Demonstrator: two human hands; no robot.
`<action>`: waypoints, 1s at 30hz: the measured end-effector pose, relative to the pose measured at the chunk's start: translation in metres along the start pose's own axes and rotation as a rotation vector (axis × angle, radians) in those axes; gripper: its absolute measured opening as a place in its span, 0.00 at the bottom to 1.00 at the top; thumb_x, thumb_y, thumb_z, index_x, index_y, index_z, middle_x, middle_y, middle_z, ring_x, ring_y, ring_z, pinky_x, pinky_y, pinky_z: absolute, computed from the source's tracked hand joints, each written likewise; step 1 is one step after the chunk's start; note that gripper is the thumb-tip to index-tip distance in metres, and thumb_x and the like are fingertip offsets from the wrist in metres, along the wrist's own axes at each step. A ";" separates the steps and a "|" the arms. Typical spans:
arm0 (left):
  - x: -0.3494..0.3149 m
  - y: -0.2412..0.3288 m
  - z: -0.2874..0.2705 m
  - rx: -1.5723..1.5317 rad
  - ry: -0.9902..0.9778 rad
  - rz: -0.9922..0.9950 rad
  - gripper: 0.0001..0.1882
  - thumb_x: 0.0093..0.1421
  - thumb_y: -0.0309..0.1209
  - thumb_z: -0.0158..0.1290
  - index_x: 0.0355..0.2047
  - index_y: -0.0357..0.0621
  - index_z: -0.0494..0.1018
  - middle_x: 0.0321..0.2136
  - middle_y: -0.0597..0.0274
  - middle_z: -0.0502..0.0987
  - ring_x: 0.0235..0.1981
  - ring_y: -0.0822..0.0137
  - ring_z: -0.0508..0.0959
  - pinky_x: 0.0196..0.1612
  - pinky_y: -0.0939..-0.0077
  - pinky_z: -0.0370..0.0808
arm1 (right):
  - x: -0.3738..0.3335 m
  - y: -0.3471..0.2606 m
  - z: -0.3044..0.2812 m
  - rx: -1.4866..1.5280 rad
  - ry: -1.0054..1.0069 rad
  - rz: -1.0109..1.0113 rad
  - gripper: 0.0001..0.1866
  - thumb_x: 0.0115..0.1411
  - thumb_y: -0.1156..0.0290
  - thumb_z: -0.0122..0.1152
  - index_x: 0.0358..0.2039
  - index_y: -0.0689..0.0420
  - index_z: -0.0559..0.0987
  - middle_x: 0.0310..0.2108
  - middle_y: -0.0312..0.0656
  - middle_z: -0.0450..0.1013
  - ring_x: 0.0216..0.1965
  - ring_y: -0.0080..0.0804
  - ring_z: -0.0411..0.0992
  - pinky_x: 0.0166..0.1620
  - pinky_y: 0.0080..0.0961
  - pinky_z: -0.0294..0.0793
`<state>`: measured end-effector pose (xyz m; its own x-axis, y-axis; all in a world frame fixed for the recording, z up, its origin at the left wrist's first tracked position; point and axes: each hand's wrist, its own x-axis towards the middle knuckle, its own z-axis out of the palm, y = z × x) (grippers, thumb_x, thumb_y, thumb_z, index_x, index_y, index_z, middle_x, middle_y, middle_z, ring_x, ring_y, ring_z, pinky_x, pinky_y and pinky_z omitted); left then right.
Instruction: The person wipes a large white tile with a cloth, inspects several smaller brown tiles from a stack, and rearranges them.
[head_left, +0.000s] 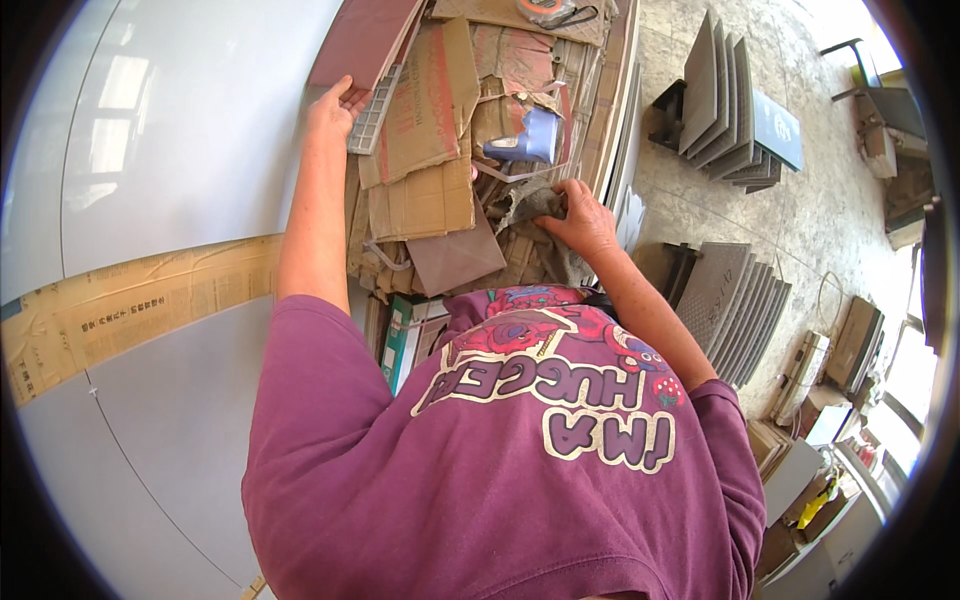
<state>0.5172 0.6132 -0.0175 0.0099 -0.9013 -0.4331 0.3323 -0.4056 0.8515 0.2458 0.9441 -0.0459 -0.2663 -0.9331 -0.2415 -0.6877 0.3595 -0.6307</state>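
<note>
My left hand (338, 106) is closed on the lower corner of a reddish-brown flat panel (362, 42), held up at the left of the cardboard pile. A pale plastic grid (374, 122) shows just behind these fingers. Lower and to the right, my right hand (583, 216) pinches a crumpled grey rag (535, 204), part of which hangs down toward my shirt. Torn cardboard (418, 120) lies between the two hands. Above the rag is a blue-violet plastic object (530, 138) whose kind I cannot make out. A smooth brown square piece (455, 262) rests below the cardboard.
An orange tape measure (545, 10) lies at the pile's far end. Large glossy white panels (180, 130) stand along the left. On the floor at right are racks of upright grey slabs (715, 95) and more slabs (725, 300). A green-and-white box (398, 335) sits near my body.
</note>
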 end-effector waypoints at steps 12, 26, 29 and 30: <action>-0.062 -0.020 -0.001 -0.191 -0.278 -0.031 0.12 0.53 0.30 0.54 0.38 0.45 0.68 0.33 0.64 0.75 0.34 0.66 0.74 0.30 0.69 0.74 | 0.000 0.001 0.000 -0.019 0.002 -0.023 0.27 0.41 0.56 0.67 0.39 0.52 0.68 0.37 0.41 0.68 0.38 0.41 0.71 0.39 0.35 0.69; -0.178 -0.027 -0.032 -0.473 -0.310 -0.012 0.14 0.55 0.24 0.50 0.43 0.39 0.67 0.41 0.58 0.74 0.41 0.61 0.75 0.37 0.66 0.74 | 0.002 0.010 0.011 -0.023 0.077 -0.091 0.29 0.38 0.55 0.69 0.39 0.53 0.69 0.33 0.40 0.69 0.34 0.35 0.71 0.36 0.30 0.70; -0.206 -0.034 -0.054 -0.467 -0.232 -0.006 0.16 0.55 0.23 0.50 0.45 0.39 0.66 0.42 0.57 0.73 0.43 0.61 0.74 0.41 0.65 0.74 | 0.001 0.009 0.009 -0.055 0.073 -0.094 0.29 0.38 0.55 0.69 0.40 0.53 0.69 0.33 0.40 0.70 0.35 0.36 0.71 0.36 0.30 0.70; -0.219 -0.034 -0.057 -0.460 -0.222 0.012 0.18 0.54 0.22 0.50 0.46 0.38 0.65 0.44 0.57 0.72 0.46 0.60 0.72 0.46 0.64 0.72 | 0.001 0.008 0.008 -0.054 0.062 -0.081 0.30 0.38 0.54 0.69 0.40 0.52 0.68 0.34 0.41 0.70 0.35 0.37 0.71 0.37 0.31 0.69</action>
<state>0.5578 0.8336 0.0314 -0.1674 -0.9364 -0.3086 0.7150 -0.3308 0.6159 0.2456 0.9456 -0.0574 -0.2486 -0.9578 -0.1445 -0.7436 0.2844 -0.6052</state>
